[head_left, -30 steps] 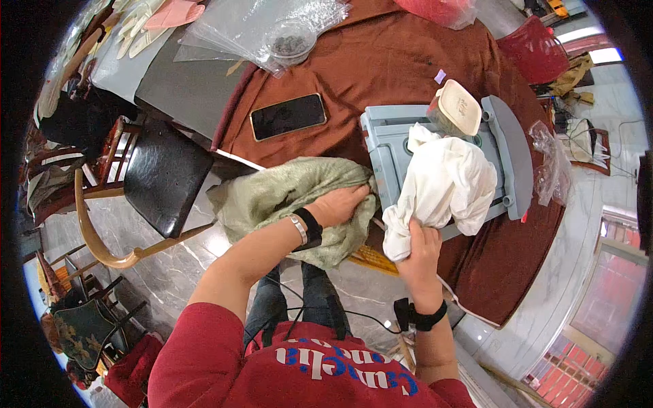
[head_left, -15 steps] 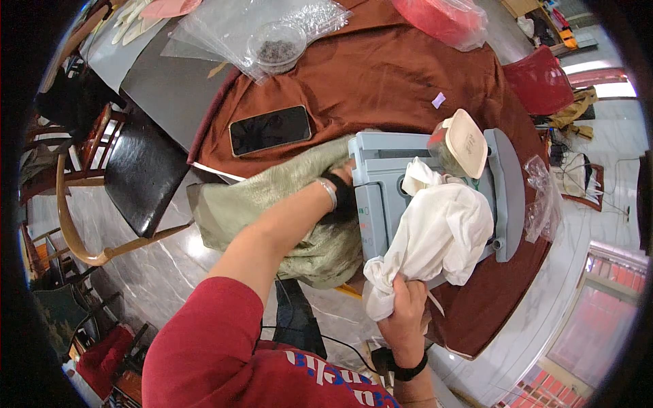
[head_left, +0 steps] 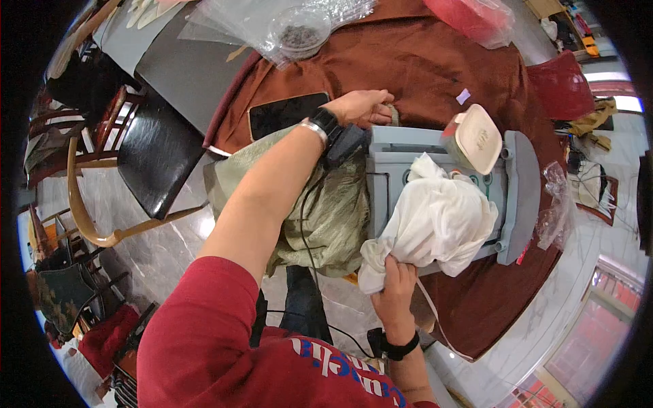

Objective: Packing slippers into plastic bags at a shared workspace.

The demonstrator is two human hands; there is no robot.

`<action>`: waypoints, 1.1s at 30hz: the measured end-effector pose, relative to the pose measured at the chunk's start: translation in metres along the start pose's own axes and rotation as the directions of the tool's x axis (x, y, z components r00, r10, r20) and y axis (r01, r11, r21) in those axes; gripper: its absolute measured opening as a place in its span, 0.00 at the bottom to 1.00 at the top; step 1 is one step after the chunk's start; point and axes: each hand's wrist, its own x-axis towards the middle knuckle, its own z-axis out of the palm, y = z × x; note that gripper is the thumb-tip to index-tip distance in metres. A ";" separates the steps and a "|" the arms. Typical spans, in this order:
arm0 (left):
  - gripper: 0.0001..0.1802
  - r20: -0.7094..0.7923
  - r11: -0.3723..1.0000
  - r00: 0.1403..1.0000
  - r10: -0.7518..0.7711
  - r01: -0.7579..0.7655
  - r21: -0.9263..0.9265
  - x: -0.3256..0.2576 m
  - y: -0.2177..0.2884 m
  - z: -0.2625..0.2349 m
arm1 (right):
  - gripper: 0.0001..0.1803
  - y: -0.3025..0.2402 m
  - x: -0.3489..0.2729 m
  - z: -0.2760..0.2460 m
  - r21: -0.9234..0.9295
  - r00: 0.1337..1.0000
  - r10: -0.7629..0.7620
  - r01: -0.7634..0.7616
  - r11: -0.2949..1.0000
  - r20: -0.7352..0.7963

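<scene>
The right grip (head_left: 395,294) is closest. Its fingers are bent, pinching the bottom end of a white cloth bag (head_left: 445,217). The bag lies ahead of this grip, in a soft lump on a grey-blue scale (head_left: 522,197). Left of this grip, a shiny green sack (head_left: 340,228) sags under the left arm, right beside the scale.

The left grip (head_left: 360,109) is farther off, ahead of the sack. Its fingers are curled, pinching a bit of the green sack near the scale's back corner. To the right of the left grip, a small tub (head_left: 478,139) with a cream lid sits on the scale. Just left of that grip, a black phone (head_left: 286,114) lies on the brown-covered counter (head_left: 422,75). Past the left grip, a round clear bowl (head_left: 299,41) holds dark bits.
</scene>
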 end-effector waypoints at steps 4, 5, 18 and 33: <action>0.21 -0.209 0.815 0.918 0.337 -0.174 0.552 -0.054 0.032 0.025 | 0.28 0.004 -0.002 0.015 0.014 0.998 0.001 0.000 1.000 -0.070; 0.19 -0.142 0.590 0.802 0.580 -0.293 0.753 -0.071 0.029 0.026 | 0.28 0.002 0.002 0.013 0.014 0.996 0.000 0.001 1.000 -0.093; 0.17 -0.115 0.539 0.809 0.576 -0.270 0.798 -0.211 -0.173 0.132 | 0.26 0.000 0.003 -0.004 0.008 0.997 0.023 -0.023 1.000 -0.071; 0.17 -0.036 0.901 0.992 -0.124 0.097 -0.423 -0.183 -0.204 0.141 | 0.26 -0.011 0.009 -0.035 0.046 0.999 0.038 -0.037 0.998 -0.019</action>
